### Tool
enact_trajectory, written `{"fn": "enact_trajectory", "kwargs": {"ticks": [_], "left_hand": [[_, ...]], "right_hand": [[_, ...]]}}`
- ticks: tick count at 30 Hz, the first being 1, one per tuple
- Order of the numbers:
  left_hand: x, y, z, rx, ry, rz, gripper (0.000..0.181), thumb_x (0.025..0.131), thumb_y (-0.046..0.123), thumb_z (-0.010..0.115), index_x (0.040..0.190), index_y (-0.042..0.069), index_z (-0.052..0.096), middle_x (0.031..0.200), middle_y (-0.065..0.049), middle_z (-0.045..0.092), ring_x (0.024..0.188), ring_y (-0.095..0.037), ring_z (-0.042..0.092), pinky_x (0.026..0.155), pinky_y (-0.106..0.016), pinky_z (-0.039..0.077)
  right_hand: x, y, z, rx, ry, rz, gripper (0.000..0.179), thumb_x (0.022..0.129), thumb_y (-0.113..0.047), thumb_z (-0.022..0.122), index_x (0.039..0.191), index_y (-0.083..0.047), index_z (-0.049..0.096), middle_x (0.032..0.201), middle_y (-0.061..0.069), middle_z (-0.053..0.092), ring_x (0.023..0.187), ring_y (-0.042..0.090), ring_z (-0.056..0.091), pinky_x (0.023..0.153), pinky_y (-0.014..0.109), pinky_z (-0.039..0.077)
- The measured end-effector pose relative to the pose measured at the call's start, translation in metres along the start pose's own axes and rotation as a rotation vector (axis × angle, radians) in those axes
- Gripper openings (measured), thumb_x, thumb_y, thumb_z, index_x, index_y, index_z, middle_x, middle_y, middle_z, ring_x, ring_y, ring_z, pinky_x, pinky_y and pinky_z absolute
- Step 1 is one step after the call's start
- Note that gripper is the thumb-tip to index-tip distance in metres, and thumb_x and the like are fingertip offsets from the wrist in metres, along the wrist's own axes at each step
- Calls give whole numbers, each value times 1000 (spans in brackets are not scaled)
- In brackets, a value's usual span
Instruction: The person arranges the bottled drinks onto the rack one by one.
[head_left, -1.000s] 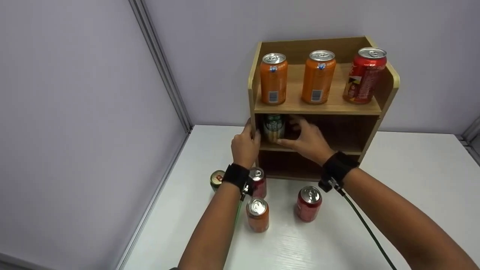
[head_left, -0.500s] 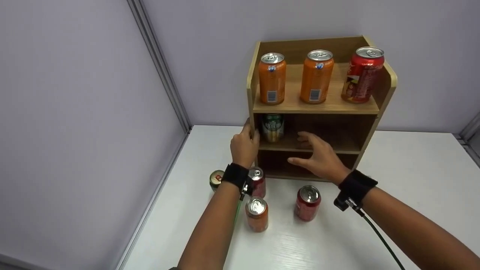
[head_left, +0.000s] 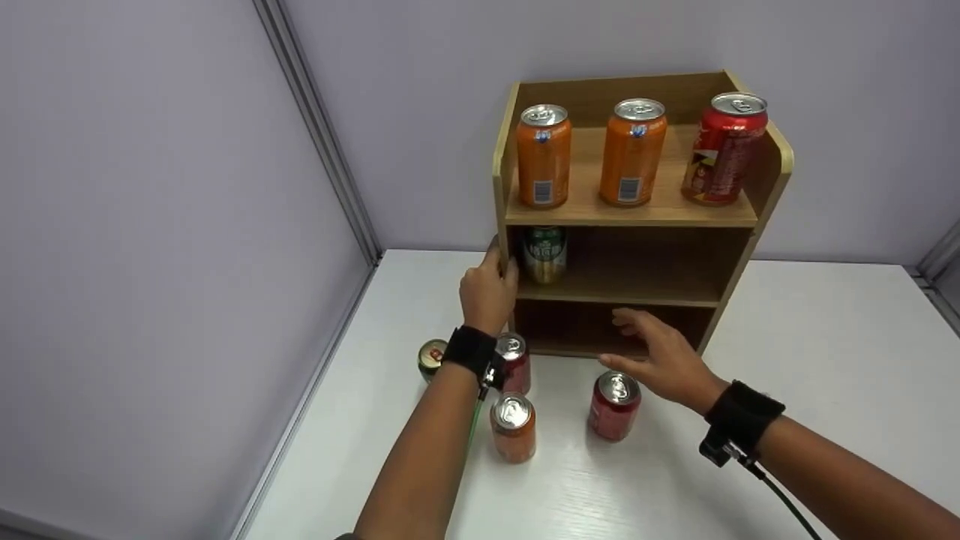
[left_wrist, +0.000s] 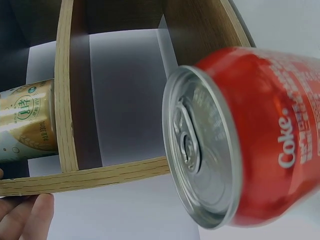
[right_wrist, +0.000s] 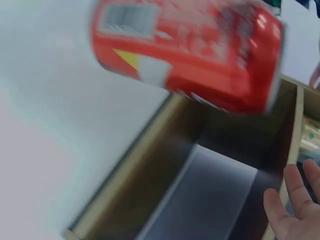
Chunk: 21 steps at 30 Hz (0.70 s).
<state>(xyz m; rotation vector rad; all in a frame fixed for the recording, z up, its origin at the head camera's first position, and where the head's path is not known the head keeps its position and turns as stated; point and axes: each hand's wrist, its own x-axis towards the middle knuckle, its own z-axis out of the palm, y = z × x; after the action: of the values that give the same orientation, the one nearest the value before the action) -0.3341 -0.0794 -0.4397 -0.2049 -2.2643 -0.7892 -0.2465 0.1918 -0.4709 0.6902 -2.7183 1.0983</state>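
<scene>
My left hand grips the left side panel of a small wooden shelf; in the left wrist view its fingers lie against the panel's outer face. On the middle shelf, at the left, stands a green and gold can. My right hand, thumb and fingers spread, holds nothing and hovers in front of the bottom compartment. Just below and left of it a red Coke can stands upright on the table. The right wrist view shows a red can close by, blurred.
Two orange cans and a red can stand along the top shelf. Around my left wrist on the white table are a green can, another red can and an orange can. A wall rises at the left.
My right hand has let go of the green and gold can and drawn back out of the middle compartment, down and right toward the red can. My left hand stays on the panel.
</scene>
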Motion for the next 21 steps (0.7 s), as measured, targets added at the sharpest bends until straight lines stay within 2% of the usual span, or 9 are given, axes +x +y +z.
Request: {"fn": "enact_trajectory", "kwargs": {"ticks": [4,7,10,17,21], "left_hand": [[0,0,0,-2,-5,-5,18,95,21,62,105,6,66,57,-1,54,49,-16,50,48,-37,42],[0,0,-1,4,-8,-7,26,95,22,62,116,6,65,57,-1,55,49,-16,51,48,-36,42],[0,0,-1,11,-11,-15,31,95,22,61,121,6,64,58,-1,56,50,-16,52,48,-37,42],[1,0,-1,17,-10,-12,28,95,22,62,117,5,65,58,-2,56,50,-17,52,49,-38,43],[1,0,-1,11,-8,-2,22,94,21,63,108,5,66,56,-2,53,49,-17,50,47,-37,41]], "right_hand": [[-18,6,8,-22,-28,14,74,85,-58,66,141,-15,45,131,4,55,119,28,52,93,53,42],[-29,9,15,-85,-36,4,80,82,-60,68,142,-11,45,132,7,55,122,31,50,95,54,40],[-39,11,23,-165,-40,-12,88,78,-63,70,142,-8,45,132,12,54,122,34,50,95,55,40],[-49,18,42,-242,0,-35,101,68,-64,79,144,-9,43,134,17,52,121,35,51,90,55,44],[-50,22,49,-299,46,-103,99,64,-59,83,139,-5,47,122,13,56,109,31,57,86,50,48]]}}
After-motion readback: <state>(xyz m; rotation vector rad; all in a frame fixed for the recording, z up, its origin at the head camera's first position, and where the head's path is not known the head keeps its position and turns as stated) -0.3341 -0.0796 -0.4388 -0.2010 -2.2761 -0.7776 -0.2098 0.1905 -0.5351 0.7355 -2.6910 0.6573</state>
